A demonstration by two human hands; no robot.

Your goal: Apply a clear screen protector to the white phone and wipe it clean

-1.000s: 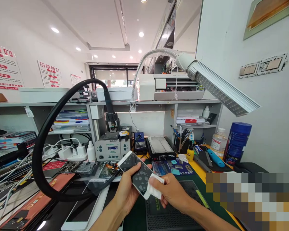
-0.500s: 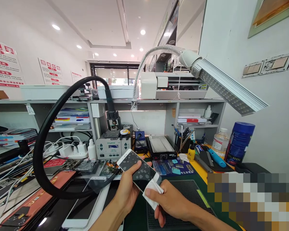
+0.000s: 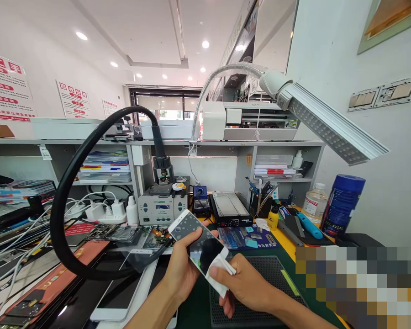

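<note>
Head view: glossy slab of a white-framed phone (image 3: 210, 249), tilted above the green mat (image 3: 193, 306) and gripped along its edges by the left hand (image 3: 183, 260). Right hand (image 3: 241, 276) is pinching a thin, crumpled white wipe (image 3: 222, 274) against the phone's lower corner. Black mesh-textured pad (image 3: 260, 267) underneath. Containers: see-through plastic bottle (image 3: 314, 203) with clear liquid, ridged blue tub (image 3: 344, 205) (can't see inside), square black holder (image 3: 254, 208) crammed with tools. Phone's upper screen is all greyish droplet-looking blotches; lower half's smooth, dark, with a green glint.
</note>
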